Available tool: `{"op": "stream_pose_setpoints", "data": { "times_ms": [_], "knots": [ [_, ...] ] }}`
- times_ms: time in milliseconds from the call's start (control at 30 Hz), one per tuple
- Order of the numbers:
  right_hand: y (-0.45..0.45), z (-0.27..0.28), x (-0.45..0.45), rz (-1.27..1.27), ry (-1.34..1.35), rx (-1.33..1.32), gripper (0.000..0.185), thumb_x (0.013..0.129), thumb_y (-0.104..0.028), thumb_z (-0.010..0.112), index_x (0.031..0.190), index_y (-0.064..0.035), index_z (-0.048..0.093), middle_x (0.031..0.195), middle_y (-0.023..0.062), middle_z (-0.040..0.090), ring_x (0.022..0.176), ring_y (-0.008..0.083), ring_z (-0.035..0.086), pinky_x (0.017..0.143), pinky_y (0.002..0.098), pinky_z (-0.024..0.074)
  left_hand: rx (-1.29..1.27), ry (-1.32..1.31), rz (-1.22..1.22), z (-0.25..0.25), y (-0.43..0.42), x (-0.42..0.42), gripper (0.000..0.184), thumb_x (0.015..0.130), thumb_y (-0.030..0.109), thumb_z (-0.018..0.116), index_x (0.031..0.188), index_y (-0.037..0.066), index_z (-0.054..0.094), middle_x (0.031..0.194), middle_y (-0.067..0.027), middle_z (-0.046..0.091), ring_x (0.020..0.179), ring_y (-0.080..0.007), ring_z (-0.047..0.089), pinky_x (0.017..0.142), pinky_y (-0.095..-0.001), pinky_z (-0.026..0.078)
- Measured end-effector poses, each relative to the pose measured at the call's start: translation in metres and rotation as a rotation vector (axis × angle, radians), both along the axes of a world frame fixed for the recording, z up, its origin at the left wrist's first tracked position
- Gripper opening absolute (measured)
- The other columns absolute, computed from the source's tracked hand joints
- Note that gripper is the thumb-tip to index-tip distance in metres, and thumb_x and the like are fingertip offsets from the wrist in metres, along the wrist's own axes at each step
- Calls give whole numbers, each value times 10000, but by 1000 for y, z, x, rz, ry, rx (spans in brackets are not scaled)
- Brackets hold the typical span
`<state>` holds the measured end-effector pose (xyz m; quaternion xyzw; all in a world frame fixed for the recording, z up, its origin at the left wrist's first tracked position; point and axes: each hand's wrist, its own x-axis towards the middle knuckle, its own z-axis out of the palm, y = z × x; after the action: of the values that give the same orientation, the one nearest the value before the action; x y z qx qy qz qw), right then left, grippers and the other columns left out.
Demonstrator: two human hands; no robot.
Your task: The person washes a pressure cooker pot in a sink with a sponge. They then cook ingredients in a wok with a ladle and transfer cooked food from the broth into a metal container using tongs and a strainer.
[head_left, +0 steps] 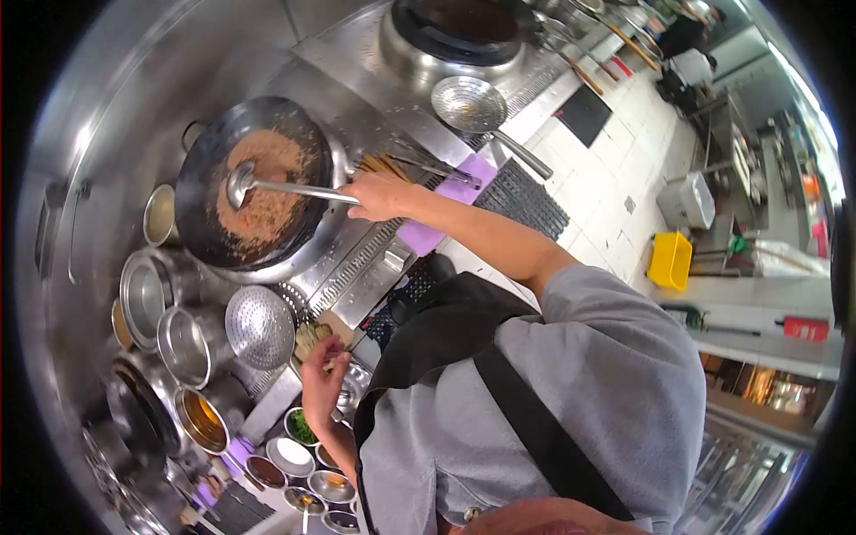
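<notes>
My right hand (pixel 379 196) is closed around the handle end of a steel ladle (pixel 299 188). The ladle's bowl rests in a reddish-brown, crumbly food (pixel 267 192) inside a large black wok (pixel 201 201), which sits on the steel range. My left hand (pixel 325 374) hovers at the range's front edge, its fingers loosely bent and apart with nothing visible in them. Just beyond its fingertips lies a crumpled yellowish cloth-like thing (pixel 312 339). A round perforated strainer (pixel 259 327) is close by.
Metal pots (pixel 185 348) and a pot of amber liquid (pixel 202 421) line the left. Small bowls, one with chopped greens (pixel 301 427), stand below my left hand. A long-handled perforated skimmer (pixel 468 104) lies near another wok (pixel 464 31). A purple cloth (pixel 421 235) hangs on the edge. Co-workers stand far off.
</notes>
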<state>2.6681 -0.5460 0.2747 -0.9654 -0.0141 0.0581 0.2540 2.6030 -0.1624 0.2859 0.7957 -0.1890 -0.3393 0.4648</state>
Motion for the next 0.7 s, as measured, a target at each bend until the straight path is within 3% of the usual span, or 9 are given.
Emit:
{"op": "stream_pose_setpoints", "data": {
  "times_ms": [100, 200, 267, 300, 367, 433, 500, 667, 700],
  "knots": [
    [-36, 14, -41, -116, -174, 84, 469, 876, -252, 691, 1299, -59, 629, 1209, 223, 614, 1089, 389, 621, 933, 474, 500, -7, 106, -63, -3, -23, -5, 347, 900, 84, 707, 1213, -48, 634, 1032, -110, 702, 948, -176, 651, 850, -319, 521],
    [-119, 48, -97, -207, -231, 185, 395, 877, -252, 686, 1199, -23, 675, 1103, 214, 672, 1029, 374, 650, 931, 451, 509, -32, 317, -77, -27, -34, -18, 298, 904, 124, 718, 1138, -55, 671, 966, -92, 719, 901, -151, 653, 830, -302, 521],
    [-205, 45, -140, -383, -343, 185, 306, 866, -145, 681, 1133, 3, 702, 1062, 213, 713, 948, 312, 697, 855, 399, 548, 38, 105, -238, -133, 3, -35, 287, 904, 148, 729, 1105, -52, 685, 957, -92, 724, 882, -138, 656, 821, -292, 523],
    [-243, 57, -163, -609, -287, 284, 304, 898, -120, 678, 1177, -1, 688, 960, 93, 713, 795, 155, 677, 703, 305, 555, 70, -6, -310, -184, 19, -44, 283, 904, 160, 735, 1089, -50, 692, 953, -92, 727, 873, -132, 658, 817, -287, 524],
    [-364, 46, -203, -803, -268, 329, 304, 912, -117, 657, 1181, 24, 681, 938, 68, 717, 776, 107, 666, 644, 261, 542, 152, -6, -308, -226, 18, -68, 275, 903, 163, 736, 1080, -45, 696, 952, -93, 727, 868, -135, 661, 810, -287, 526],
    [-477, 39, -233, -960, -168, 290, 363, 888, -154, 683, 1197, 36, 668, 934, 120, 728, 809, 177, 697, 710, 293, 555, 263, 143, -185, -249, 2, -105, 268, 902, 166, 737, 1072, -39, 701, 952, -95, 728, 862, -139, 665, 803, -287, 528],
    [-613, -7, -252, -967, -160, -135, 451, 834, -270, 721, 1191, 2, 677, 1122, 191, 715, 994, 335, 709, 874, 406, 556, 321, 266, -42, -255, -26, -141, 261, 902, 168, 737, 1063, -34, 705, 951, -96, 729, 857, -143, 668, 797, -287, 530],
    [-882, -110, -261, -1098, 174, -431, 695, 824, -277, 685, 1447, -70, 456, 1353, 291, 559, 1253, 409, 560, 1026, 502, 472, 348, 452, 263, -236, -96, -220, 243, 900, 175, 740, 1042, -21, 716, 950, -100, 732, 843, -151, 677, 780, -287, 534],
    [-912, -135, -265, -1126, 134, -657, 739, 829, -279, 669, 1487, -91, 390, 1353, 292, 559, 1245, 415, 568, 1020, 539, 468, 373, 514, 315, -229, -105, -231, 239, 900, 177, 740, 1037, -18, 718, 950, -100, 732, 840, -153, 679, 776, -287, 535]
  ]
}}
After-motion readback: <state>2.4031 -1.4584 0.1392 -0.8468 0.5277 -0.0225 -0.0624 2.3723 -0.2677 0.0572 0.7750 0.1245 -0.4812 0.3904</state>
